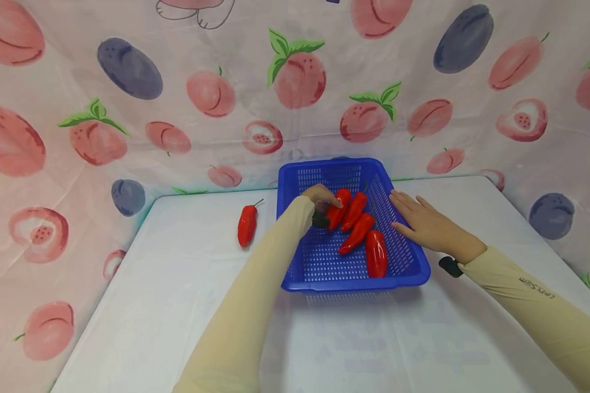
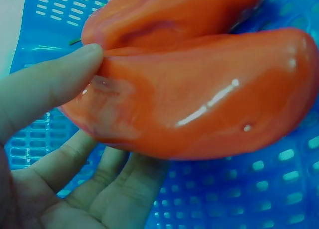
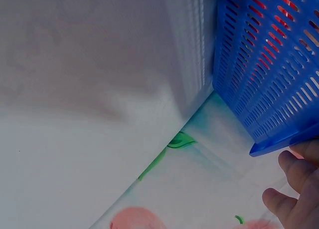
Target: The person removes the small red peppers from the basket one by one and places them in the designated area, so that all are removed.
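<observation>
Inside the blue plastic basket [image 1: 359, 285] my left hand [image 1: 320, 197] grips a red chili pepper [image 2: 199, 99], thumb on top and fingers beneath it. Another red pepper [image 2: 169, 14] lies right beside it in the left wrist view. Several red peppers with green stems share the basket, among them a slim pepper [image 1: 358, 233] and a wide pepper [image 1: 376, 254] near the front right corner. My right hand [image 1: 430, 226] lies along the basket's right rim, fingers extended. In the right wrist view, its fingers [image 3: 294, 171] show at the edge of the basket wall [image 3: 264, 64].
One red pepper [image 1: 247, 225] lies on the white tabletop [image 1: 187, 295], left of the basket. Behind the table hangs a fruit-printed cloth [image 1: 255, 98]. The basket stands close to the table's back edge.
</observation>
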Action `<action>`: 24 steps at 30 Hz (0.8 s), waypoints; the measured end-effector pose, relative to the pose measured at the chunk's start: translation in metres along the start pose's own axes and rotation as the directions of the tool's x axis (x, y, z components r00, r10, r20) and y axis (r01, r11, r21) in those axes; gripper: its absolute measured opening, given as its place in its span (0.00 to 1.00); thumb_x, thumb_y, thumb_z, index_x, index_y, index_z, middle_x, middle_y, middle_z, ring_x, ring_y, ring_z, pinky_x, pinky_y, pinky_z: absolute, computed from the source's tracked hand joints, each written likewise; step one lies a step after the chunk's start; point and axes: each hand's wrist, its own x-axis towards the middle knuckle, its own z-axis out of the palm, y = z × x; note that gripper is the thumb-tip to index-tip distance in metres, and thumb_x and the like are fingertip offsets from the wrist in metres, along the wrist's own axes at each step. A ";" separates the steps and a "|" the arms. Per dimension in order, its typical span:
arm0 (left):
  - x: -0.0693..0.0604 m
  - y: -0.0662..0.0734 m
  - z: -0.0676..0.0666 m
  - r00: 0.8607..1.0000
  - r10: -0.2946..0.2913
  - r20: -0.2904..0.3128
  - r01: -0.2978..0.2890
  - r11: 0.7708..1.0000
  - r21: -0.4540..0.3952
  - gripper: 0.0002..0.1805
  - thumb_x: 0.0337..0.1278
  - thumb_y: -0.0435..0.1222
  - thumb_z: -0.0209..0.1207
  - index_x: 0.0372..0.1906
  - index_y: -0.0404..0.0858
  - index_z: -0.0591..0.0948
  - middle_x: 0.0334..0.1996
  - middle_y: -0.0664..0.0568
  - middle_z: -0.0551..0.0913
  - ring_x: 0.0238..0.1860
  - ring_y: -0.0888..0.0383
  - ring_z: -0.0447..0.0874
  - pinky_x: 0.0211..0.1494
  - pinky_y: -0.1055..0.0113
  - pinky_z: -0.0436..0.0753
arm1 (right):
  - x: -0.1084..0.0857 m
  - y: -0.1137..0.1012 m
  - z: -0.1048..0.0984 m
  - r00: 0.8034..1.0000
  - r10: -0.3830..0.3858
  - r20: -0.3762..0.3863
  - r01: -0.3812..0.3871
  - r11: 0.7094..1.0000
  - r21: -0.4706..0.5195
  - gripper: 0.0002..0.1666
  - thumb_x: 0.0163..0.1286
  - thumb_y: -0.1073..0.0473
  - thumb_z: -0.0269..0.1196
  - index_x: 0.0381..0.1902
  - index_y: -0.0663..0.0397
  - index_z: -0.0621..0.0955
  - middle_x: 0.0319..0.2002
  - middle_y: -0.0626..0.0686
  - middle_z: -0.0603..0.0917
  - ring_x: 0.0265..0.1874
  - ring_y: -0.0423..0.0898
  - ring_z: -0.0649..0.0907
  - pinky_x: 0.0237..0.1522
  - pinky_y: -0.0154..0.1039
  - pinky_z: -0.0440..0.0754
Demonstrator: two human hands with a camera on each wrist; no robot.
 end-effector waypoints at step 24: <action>-0.047 0.016 -0.006 0.969 0.227 -0.100 -0.243 0.949 -0.202 0.31 0.54 0.30 0.63 0.64 0.31 0.69 0.62 0.41 0.73 0.61 0.48 0.75 0.65 0.60 0.74 | 0.001 0.003 0.001 1.000 -0.019 -0.008 0.019 1.000 -0.006 0.42 0.70 0.48 0.51 0.72 0.66 0.51 0.73 0.66 0.52 0.72 0.64 0.53 0.70 0.66 0.45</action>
